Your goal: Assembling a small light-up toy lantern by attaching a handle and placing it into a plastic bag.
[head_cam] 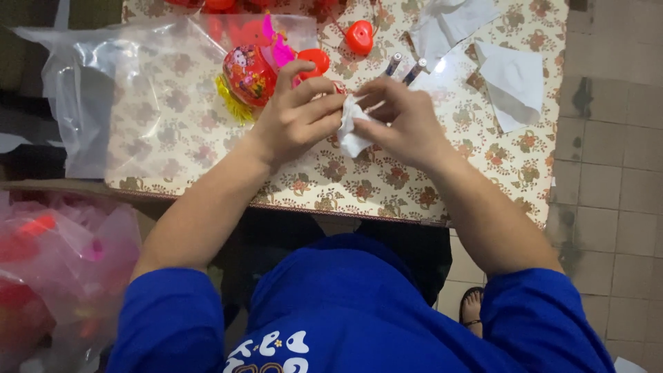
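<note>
White crumpled piece of thin paper or tissue [351, 131] sits between the two hands, above the middle of the worktop [387, 183], which is covered with a beige cloth printed with brown and red flowers. Going from large things to small: a big clear plastic bag [97, 90] lies on the left part of the worktop and hangs over its far-left edge. At the bottom left, beside the worktop, more clear bags with red and pink contents [55, 276] are piled up. Two white paper sheets [514, 83] lie near the right edge of the worktop. A round red toy with a printed cartoon picture, yellow fringe and pink parts [250, 74] stands just behind the left hand [293, 121]. A small red heart-shaped plastic piece [359, 36] lies farther back, and two thin dark pens or sticks [404, 68] lie close behind the right hand [404, 124]. The grip of the left hand is closed on the white paper, thumb raised above it. The right hand also pinches the paper with its fingertips.
</note>
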